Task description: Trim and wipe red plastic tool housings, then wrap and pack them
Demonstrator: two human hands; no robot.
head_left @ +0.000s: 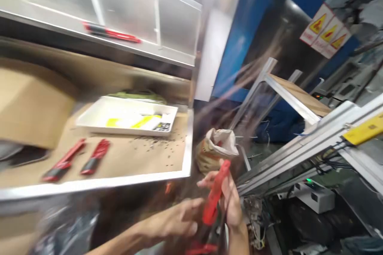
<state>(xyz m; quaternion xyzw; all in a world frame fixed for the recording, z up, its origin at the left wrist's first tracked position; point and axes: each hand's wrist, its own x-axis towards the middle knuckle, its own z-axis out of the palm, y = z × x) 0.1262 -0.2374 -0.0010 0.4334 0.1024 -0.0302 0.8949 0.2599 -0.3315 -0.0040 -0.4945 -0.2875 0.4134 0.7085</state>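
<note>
Blurred by motion, a long red and black plastic part [216, 197] stands tilted between my hands, in front of my right palm. My right hand [235, 203] holds it, with the thumb side and one finger showing around its red upper end. My left hand [176, 221] is just left of the part's lower end, fingers and thumb apart; whether the fingertips touch it I cannot tell. Another red piece [202, 248] shows at the bottom edge, too smeared to make out. Two similar red and black parts [95, 157] [66, 162] lie on the brown-topped bench.
A white tray [98, 119] with yellow marks sits on the bench [119, 163], small dark bits scattered beside it. Another red and black part [110, 33] lies on the shelf above. A cardboard box [30, 103] stands left. Right are an open sack [206, 155] and a metal frame [287, 159].
</note>
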